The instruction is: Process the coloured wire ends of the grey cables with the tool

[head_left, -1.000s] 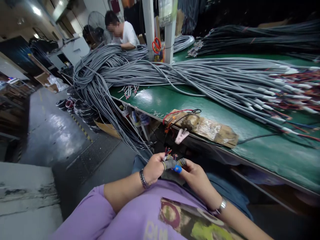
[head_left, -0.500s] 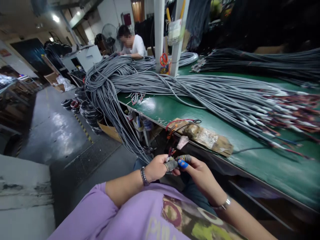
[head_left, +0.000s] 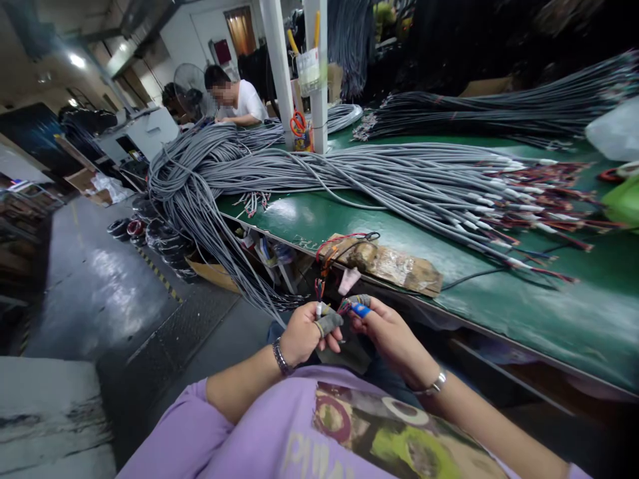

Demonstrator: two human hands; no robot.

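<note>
My left hand (head_left: 305,330) is closed around the end of a grey cable, whose coloured wire tips (head_left: 319,291) stick up above the fist. Its thumb wears a grey finger cot. My right hand (head_left: 384,329) pinches some of those thin wires between fingertips covered by a blue cot (head_left: 360,310) and a grey one. Both hands sit in front of my lap, just below the edge of the green table (head_left: 524,299). A pale clip (head_left: 348,280) hangs from the table edge right above them.
A large bundle of grey cables (head_left: 389,176) with stripped coloured ends lies across the table and spills off its left end. A taped cardboard pad (head_left: 394,265) sits at the table edge. Dark cables (head_left: 489,113) lie farther back. Another person (head_left: 234,100) works at the far end.
My hands stay together on the wire ends, shifted slightly left and up. The view swung, showing more of the table's right side.
</note>
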